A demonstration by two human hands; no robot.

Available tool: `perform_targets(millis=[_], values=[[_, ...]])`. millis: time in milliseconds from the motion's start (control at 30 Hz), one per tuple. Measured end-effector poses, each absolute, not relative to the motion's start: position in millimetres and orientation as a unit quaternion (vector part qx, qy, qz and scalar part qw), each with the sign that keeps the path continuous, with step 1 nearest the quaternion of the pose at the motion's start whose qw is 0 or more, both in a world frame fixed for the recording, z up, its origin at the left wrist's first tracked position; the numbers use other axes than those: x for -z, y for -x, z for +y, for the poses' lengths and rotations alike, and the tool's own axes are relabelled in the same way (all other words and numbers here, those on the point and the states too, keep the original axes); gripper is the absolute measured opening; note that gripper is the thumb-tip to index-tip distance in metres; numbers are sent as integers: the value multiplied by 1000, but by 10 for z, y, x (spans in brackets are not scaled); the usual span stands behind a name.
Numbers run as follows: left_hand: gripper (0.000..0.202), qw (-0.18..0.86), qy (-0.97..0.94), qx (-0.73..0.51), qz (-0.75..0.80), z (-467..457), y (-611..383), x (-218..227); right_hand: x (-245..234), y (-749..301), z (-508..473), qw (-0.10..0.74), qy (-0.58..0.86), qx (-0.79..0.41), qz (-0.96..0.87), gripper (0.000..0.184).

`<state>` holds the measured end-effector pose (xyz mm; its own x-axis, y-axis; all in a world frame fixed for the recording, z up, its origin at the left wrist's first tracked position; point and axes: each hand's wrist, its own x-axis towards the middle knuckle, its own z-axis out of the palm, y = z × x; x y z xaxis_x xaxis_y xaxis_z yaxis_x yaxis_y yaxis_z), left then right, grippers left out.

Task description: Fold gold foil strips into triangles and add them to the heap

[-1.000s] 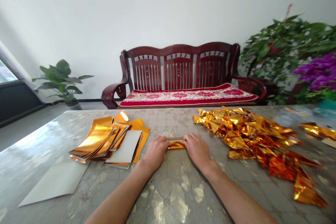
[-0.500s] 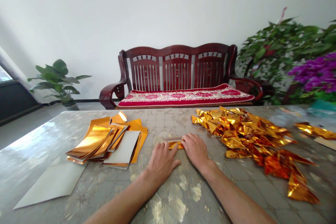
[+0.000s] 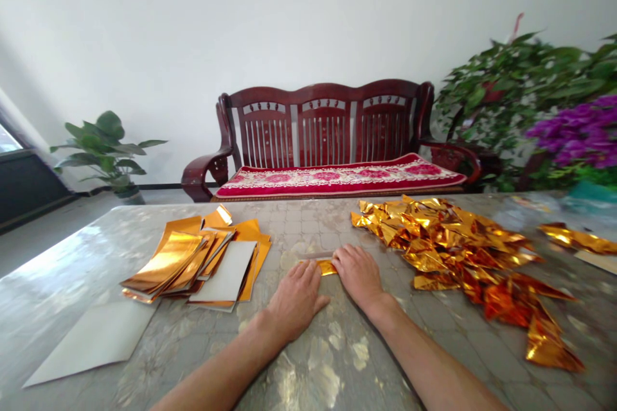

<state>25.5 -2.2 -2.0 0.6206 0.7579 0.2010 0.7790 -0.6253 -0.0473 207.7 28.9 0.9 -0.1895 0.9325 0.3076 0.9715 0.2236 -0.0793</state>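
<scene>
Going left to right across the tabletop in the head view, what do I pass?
Pale card sheet → stack of gold foil sheets → left hand → small gold foil strip → right hand → heap of crumpled gold foil → loose gold foil piece

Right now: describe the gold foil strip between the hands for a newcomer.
On the marbled table, look between the stacked foil sheets and the crumpled foil heap. There lies a small gold foil strip, between the left hand and right hand, the only foil piece right at the fingertips.

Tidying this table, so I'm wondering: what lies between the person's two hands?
The head view shows a small strip of gold foil between the left hand and the right hand.
</scene>
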Motion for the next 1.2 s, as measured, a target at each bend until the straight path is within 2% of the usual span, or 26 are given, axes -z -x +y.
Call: perform_targets(millis=[367, 533, 700, 933, 1100, 1200], values=[[62, 14, 888, 92, -451, -127, -192, -30, -60, -2053, 119, 190, 577, 82, -790, 23], [57, 11, 888, 109, -446, -127, -181, 8, -68, -1876, -94, 261, 470, -2, -843, 35], [65, 12, 895, 111, -432, -118, -112, 54, -23, -1885, -154, 208, 488, -44, -847, 44], [65, 26, 891, 103, -442, -158, 12, 42, -1, -1980, -197, 108, 520, -45, -846, 62], [68, 15, 889, 78, -452, -179, 80, 2, -58, -2043, -180, 73, 539, -46, -838, 63], [67, 16, 885, 74, -459, -186, 78, -30, -95, -2090, -133, 68, 538, -39, -839, 56]])
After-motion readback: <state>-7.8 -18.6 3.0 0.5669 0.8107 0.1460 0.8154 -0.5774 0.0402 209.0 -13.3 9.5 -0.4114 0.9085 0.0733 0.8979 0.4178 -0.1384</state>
